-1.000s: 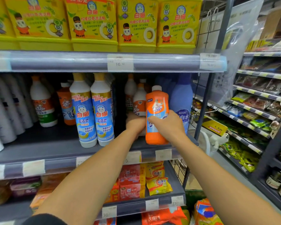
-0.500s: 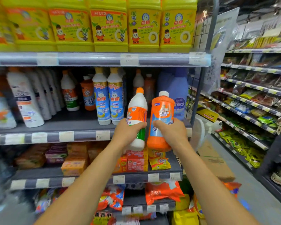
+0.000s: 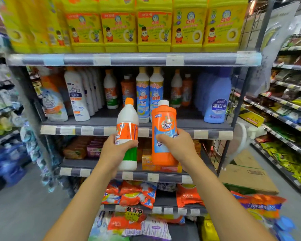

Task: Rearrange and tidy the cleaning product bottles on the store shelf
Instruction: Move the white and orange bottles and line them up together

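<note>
Orange bottle [image 3: 163, 119], white bottle [image 3: 127, 117] before shelf [image 3: 207, 134]

A shop aisle. Grey metal shelving [image 3: 189, 121] carries white paper price labels [image 3: 174, 60] along its edges. Identical yellow plastic detergent jugs [image 3: 119, 30] stand in rows.

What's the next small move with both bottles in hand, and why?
Probably set the orange bottle in the right hand onto the bare shelf front, ahead of the rear orange bottle; the left hand grips the white bottle, both off the shelf.
</note>
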`<move>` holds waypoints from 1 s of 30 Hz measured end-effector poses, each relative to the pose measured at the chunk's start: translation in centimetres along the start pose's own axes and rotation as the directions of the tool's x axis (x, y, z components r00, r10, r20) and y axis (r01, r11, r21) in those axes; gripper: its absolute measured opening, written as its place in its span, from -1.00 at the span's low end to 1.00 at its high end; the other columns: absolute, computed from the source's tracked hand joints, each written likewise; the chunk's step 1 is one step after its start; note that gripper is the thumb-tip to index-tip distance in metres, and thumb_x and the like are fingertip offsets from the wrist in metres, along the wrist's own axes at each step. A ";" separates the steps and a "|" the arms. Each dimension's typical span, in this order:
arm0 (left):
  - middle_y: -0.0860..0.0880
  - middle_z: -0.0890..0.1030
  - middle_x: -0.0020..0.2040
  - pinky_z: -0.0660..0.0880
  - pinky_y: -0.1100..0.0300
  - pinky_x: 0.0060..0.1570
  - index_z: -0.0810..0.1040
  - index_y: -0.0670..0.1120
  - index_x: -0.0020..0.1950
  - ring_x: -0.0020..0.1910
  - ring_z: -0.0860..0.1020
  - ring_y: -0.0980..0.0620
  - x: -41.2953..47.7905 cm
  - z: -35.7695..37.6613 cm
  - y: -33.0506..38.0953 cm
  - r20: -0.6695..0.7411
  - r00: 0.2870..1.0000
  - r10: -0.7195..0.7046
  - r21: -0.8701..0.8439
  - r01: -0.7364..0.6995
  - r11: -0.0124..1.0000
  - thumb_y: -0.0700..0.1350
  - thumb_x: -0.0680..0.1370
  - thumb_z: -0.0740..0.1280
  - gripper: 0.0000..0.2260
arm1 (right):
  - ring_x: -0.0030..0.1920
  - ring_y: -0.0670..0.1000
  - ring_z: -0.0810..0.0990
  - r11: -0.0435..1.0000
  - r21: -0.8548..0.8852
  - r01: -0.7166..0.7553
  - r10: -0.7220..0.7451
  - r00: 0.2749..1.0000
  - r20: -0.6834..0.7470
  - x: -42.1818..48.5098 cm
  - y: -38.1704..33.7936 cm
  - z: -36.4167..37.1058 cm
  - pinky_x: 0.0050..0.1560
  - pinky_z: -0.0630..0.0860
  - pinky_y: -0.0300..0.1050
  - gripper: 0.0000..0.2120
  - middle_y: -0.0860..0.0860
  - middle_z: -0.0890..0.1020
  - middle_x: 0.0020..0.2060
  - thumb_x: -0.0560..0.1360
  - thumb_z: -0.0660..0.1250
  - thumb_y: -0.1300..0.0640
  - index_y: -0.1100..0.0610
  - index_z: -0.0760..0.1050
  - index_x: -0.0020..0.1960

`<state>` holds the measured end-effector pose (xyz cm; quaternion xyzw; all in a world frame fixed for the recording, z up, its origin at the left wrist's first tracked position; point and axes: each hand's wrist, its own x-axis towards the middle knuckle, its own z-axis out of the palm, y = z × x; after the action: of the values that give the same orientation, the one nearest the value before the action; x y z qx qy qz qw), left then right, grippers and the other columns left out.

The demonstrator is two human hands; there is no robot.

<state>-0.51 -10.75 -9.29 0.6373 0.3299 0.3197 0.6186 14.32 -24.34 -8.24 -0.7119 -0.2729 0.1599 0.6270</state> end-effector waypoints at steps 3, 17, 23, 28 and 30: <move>-0.12 0.69 -0.08 0.59 0.11 -0.36 0.55 -0.02 0.09 -0.19 0.69 -0.09 0.4 -2.0 -0.5 -0.002 1.000 -0.028 -0.029 0.028 0.999 -0.02 0.33 0.57 -0.61 | -0.24 -0.11 0.68 1.000 -0.015 0.011 -0.010 0.999 0.053 0.4 -0.5 2.8 -0.28 0.60 -0.17 -0.73 -0.11 0.68 -0.21 0.25 0.54 -0.06 -0.04 0.54 -0.14; -0.14 0.71 -0.11 0.60 0.04 -0.30 0.56 -0.04 0.08 -0.22 0.70 -0.12 13.0 -11.6 2.3 0.063 0.997 -0.047 -0.067 0.051 0.996 0.04 0.40 0.51 -0.67 | -0.20 -0.06 0.68 1.000 0.009 0.025 -0.025 0.999 0.020 10.4 -4.3 17.4 -0.26 0.63 -0.12 -0.58 -0.01 0.68 -0.10 0.25 0.54 -0.04 0.04 0.53 0.04; -0.19 0.68 -0.03 0.63 -0.06 -0.21 0.55 -0.07 0.13 -0.17 0.69 -0.18 19.2 -12.8 3.3 0.095 0.995 -0.033 -0.007 0.034 0.999 0.07 0.36 0.53 -0.58 | -0.16 -0.05 0.64 0.999 -0.042 0.028 -0.031 0.996 -0.078 16.8 -4.8 20.0 -0.27 0.56 -0.12 -0.49 -0.03 0.62 -0.09 0.24 0.55 -0.07 0.05 0.46 0.10; -0.18 0.67 -0.06 0.62 0.00 -0.32 0.51 -0.10 0.14 -0.23 0.69 -0.16 23.3 -12.6 4.1 0.113 0.993 -0.023 0.035 0.019 0.999 0.05 0.36 0.54 -0.55 | -0.10 0.02 0.64 0.996 -0.083 0.043 -0.058 0.980 -0.189 22.2 -4.3 21.4 -0.12 0.61 -0.02 -0.45 0.04 0.64 -0.03 0.20 0.57 -0.03 0.08 0.46 0.11; -0.17 0.68 -0.07 0.59 0.08 -0.36 0.52 -0.10 0.11 -0.24 0.68 -0.13 24.7 -12.4 4.3 0.113 0.994 -0.012 0.040 0.007 0.999 0.03 0.36 0.55 -0.57 | -0.06 0.05 0.65 0.990 -0.130 0.056 -0.085 0.971 -0.225 24.1 -3.9 22.0 -0.05 0.61 -0.01 -0.41 0.06 0.64 0.00 0.19 0.57 0.00 0.12 0.47 0.15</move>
<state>3.80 16.50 -4.61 0.6650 0.3036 0.2737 0.6251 20.36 7.86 -5.23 -0.7525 -0.2330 0.0369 0.6149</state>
